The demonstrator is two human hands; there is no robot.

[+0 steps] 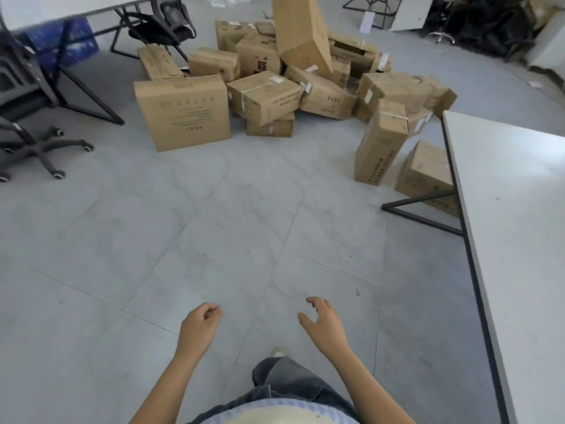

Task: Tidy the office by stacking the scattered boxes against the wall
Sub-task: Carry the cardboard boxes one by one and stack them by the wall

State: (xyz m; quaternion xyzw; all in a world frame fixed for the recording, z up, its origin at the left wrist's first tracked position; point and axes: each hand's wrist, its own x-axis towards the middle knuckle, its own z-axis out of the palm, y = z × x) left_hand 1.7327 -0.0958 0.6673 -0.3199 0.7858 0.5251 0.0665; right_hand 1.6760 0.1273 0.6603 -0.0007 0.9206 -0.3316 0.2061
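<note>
A loose pile of several brown cardboard boxes lies on the grey tile floor ahead. A large flat box (183, 113) stands upright at the pile's left front. A tall box (301, 33) leans tilted over the back of the heap. A long box (380, 145) stands on end at the right, with another box (428, 175) partly under the table beside it. My left hand (198, 327) hangs low in front of me, fingers loosely curled, holding nothing. My right hand (324, 321) is beside it, fingers apart and empty. Both hands are well short of the boxes.
A white table (513, 228) with a black frame runs along the right. At the left are a black office chair (33, 142) on castors, a second table (55, 9) and a folding chair (162, 26). Dark clutter sits at the far right. Bare floor lies between me and the pile.
</note>
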